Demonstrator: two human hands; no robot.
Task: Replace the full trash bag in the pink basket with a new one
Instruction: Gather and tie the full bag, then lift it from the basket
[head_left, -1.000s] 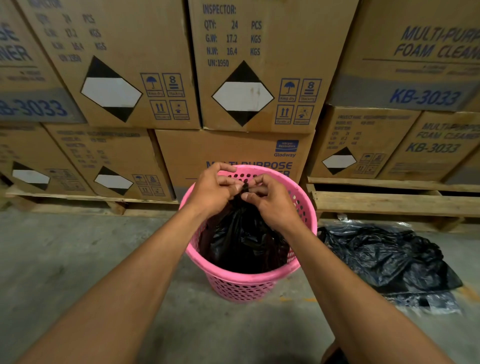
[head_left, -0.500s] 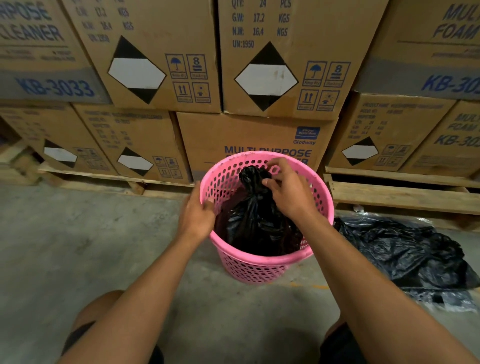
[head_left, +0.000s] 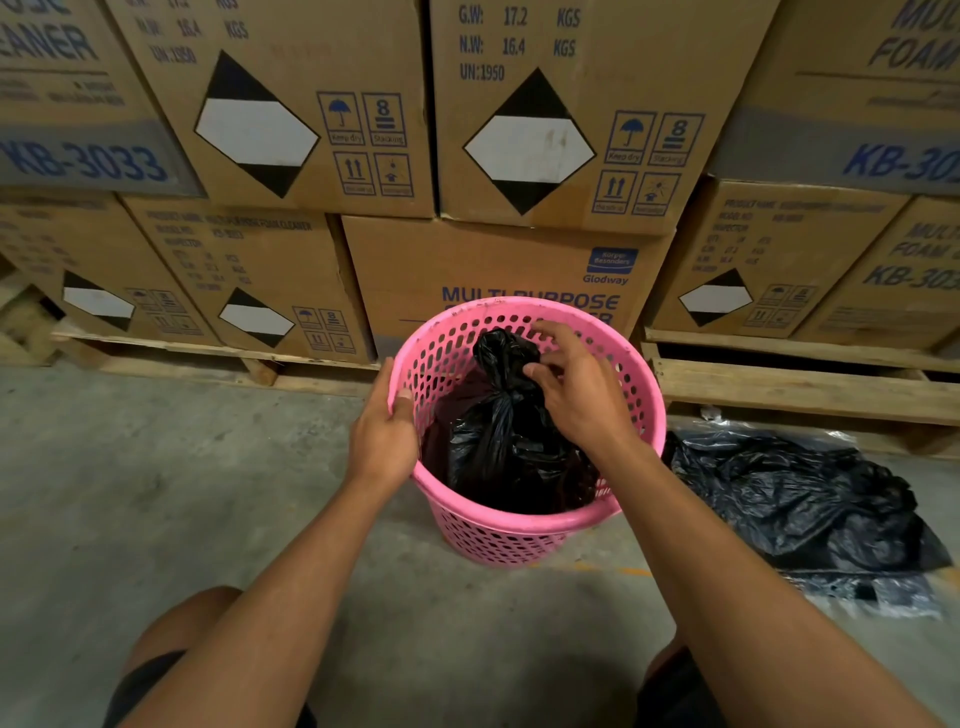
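A pink perforated basket (head_left: 519, 535) stands on the concrete floor in the middle of the view. Inside it sits a full black trash bag (head_left: 498, 447) with its top knotted and sticking up near the far rim. My left hand (head_left: 384, 436) grips the basket's left rim, thumb inside. My right hand (head_left: 576, 389) reaches into the basket, its fingers touching the knot of the bag; whether they grip it is unclear. A pile of loose black plastic bags (head_left: 800, 509) lies on the floor to the right of the basket.
Stacked cardboard boxes (head_left: 509, 135) on wooden pallets (head_left: 800, 384) form a wall right behind the basket. Bare concrete floor (head_left: 156, 483) stretches to the left and in front. My knees show at the bottom edge.
Both hands were at the bag's knot a second ago. My left hand has moved to the basket's left rim, while my right hand stays at the knot. The view has come closer.
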